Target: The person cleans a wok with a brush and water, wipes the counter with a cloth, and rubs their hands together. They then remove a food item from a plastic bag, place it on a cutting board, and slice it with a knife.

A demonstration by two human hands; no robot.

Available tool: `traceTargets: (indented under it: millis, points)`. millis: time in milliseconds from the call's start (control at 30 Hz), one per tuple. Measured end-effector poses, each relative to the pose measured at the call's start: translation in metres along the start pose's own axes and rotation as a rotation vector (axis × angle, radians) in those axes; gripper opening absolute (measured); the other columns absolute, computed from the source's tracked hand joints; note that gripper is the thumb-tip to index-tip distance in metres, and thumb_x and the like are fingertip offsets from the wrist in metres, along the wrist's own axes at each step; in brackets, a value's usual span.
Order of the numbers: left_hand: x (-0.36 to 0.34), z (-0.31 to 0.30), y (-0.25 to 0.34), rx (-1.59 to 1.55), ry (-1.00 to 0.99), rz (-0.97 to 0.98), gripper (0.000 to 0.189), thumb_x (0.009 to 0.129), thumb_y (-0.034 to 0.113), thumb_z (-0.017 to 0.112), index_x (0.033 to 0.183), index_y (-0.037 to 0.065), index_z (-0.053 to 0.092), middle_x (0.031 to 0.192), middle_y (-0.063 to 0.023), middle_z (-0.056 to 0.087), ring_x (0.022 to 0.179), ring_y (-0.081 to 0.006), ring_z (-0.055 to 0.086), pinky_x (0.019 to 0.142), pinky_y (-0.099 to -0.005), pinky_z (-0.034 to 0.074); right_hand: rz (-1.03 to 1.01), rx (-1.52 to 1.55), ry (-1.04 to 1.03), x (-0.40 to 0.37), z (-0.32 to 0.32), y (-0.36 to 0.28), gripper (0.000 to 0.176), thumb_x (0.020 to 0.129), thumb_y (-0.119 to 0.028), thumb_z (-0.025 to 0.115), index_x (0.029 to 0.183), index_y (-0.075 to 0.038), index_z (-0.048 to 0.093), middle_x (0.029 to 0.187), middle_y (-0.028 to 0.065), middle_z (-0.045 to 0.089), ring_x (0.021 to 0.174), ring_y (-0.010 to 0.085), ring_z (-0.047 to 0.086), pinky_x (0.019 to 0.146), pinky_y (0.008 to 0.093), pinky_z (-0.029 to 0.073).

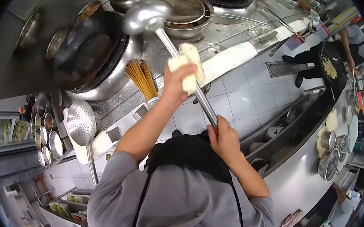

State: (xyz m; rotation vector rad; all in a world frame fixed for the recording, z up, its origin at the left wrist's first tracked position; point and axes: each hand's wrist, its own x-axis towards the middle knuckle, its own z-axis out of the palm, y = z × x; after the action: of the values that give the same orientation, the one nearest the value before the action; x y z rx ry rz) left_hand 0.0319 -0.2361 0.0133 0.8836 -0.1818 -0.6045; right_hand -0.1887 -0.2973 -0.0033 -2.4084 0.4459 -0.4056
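Observation:
A large metal ladle [149, 16] slants across the view, its round bowl up by the stove and its long handle running down toward my body. My left hand [178, 84] is closed on a folded whitish cloth [190, 55], which is pressed around the handle partway along. Lower down, near the handle's end, my right hand [224, 139] wraps its fingers around the bare metal. The bowl is slightly blurred and hangs in front of a mesh strainer [183, 8] resting over a metal bowl [187, 33].
A black wok [87, 52] leans at the left, beside a bamboo brush [141, 76] standing upright. Below it lies a perforated skimmer [81, 122]. White towels [228, 63] line the stove's edge. At right, a co-worker [355, 42] stands by a wok holding yellowish food [328, 68].

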Motion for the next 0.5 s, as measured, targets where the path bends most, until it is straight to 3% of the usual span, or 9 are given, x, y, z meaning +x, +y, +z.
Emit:
traceTargets:
  millis: [33,67,167,267,300,333,400,433,500]
  points:
    - [0.014,0.002,0.008,-0.056,-0.001,0.001,0.031,0.075,0.006,0.07,0.102,-0.007,0.061,0.088,-0.0117,0.065,0.073,-0.0233,0.067,0.066,-0.0362,0.058,0.057,0.053,-0.089,-0.007,-0.006,0.015,0.026,0.087,-0.011,0.063,0.108,0.0,0.051,0.069,0.0129,0.054,0.058,0.0316,0.061,0.05,0.0396,0.05]
    - [0.029,0.0,0.01,-0.081,0.0,-0.012,0.033,0.075,0.006,0.07,0.104,-0.007,0.06,0.09,-0.0117,0.065,0.073,-0.0234,0.066,0.066,-0.0362,0.058,0.111,0.104,-0.178,-0.01,-0.01,0.029,0.023,0.088,-0.012,0.063,0.105,0.0,0.052,0.066,0.0109,0.053,0.055,0.0292,0.061,0.049,0.0382,0.049]
    - [0.048,0.007,-0.018,-0.098,0.06,-0.086,0.031,0.078,0.008,0.07,0.105,-0.005,0.061,0.089,-0.0108,0.065,0.073,-0.022,0.066,0.066,-0.0359,0.057,0.191,0.775,-0.447,-0.014,-0.012,0.075,0.017,0.09,-0.012,0.063,0.098,0.0,0.053,0.06,0.0032,0.048,0.044,0.0185,0.053,0.042,0.0306,0.045]
    - [0.016,0.033,-0.068,0.103,-0.058,-0.178,0.04,0.079,0.01,0.075,0.114,0.0,0.058,0.094,-0.0069,0.065,0.08,-0.0167,0.066,0.069,-0.0334,0.057,0.722,1.688,-0.839,0.022,-0.061,0.087,0.014,0.089,-0.01,0.065,0.094,-0.001,0.055,0.06,-0.0022,0.045,0.04,0.0096,0.044,0.037,0.0244,0.04]
    - [-0.001,0.049,-0.082,0.252,-0.1,-0.151,0.045,0.078,0.01,0.077,0.117,0.002,0.056,0.096,-0.0056,0.065,0.082,-0.0149,0.065,0.071,-0.0319,0.056,0.693,1.848,-0.844,0.031,-0.069,0.094,0.015,0.088,-0.008,0.066,0.096,-0.003,0.055,0.059,-0.0014,0.046,0.04,0.009,0.045,0.035,0.0233,0.039]
    - [-0.005,0.051,-0.092,0.373,-0.358,-0.15,0.056,0.076,0.011,0.08,0.124,0.004,0.052,0.1,-0.0044,0.064,0.091,-0.0126,0.063,0.078,-0.0303,0.053,0.615,1.63,-0.725,0.039,-0.078,0.096,0.015,0.088,-0.008,0.067,0.096,-0.003,0.055,0.059,-0.0011,0.046,0.04,0.0087,0.045,0.035,0.0236,0.039]
    - [0.002,0.061,-0.107,0.494,-0.568,-0.285,0.063,0.074,0.009,0.081,0.128,0.004,0.05,0.104,-0.0037,0.062,0.097,-0.0123,0.06,0.084,-0.0305,0.051,0.459,1.189,-0.496,0.054,-0.095,0.1,0.016,0.088,-0.009,0.067,0.095,-0.003,0.054,0.059,-0.0005,0.048,0.041,0.008,0.046,0.035,0.0242,0.039]
    - [0.013,0.065,-0.111,0.45,-0.629,-0.234,0.065,0.073,0.01,0.082,0.13,0.003,0.049,0.105,-0.0037,0.061,0.1,-0.0122,0.058,0.086,-0.0312,0.049,0.485,1.271,-0.472,0.055,-0.1,0.114,0.017,0.087,-0.008,0.068,0.094,-0.004,0.052,0.057,0.0,0.048,0.04,0.0082,0.046,0.035,0.0243,0.04]
    - [0.031,0.07,-0.118,0.316,-0.417,-0.368,0.06,0.075,0.01,0.079,0.127,0.002,0.051,0.104,-0.0065,0.062,0.095,-0.0161,0.062,0.083,-0.0342,0.052,0.502,1.29,-0.423,0.052,-0.113,0.134,0.019,0.086,-0.007,0.068,0.092,-0.004,0.051,0.056,-0.0002,0.047,0.04,0.0083,0.046,0.036,0.0241,0.04]
